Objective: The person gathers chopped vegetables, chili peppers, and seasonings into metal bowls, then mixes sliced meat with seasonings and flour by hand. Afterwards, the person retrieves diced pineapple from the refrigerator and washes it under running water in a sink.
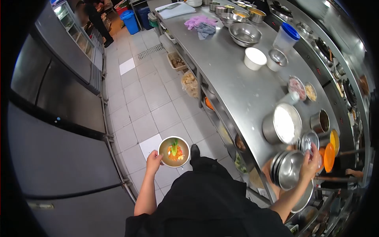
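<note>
At the lower middle of the head view, my left hand grips the rim of a metal bowl. Inside it lies orange shredded food with green leaf pieces on top. The bowl is held over the tiled floor, in front of my body. On the right, my right hand stretches across a stack of larger steel bowls. Its fingers are apart, with the tips right at the lower rim of small nested metal bowls. Orange lids or plates stand beside those fingers.
Along the right runs a steel counter bearing a large pot of white contents, a white tub and mixing bowls. Steel fridges line the left. A person in dark clothes stands far back near a blue bin.
</note>
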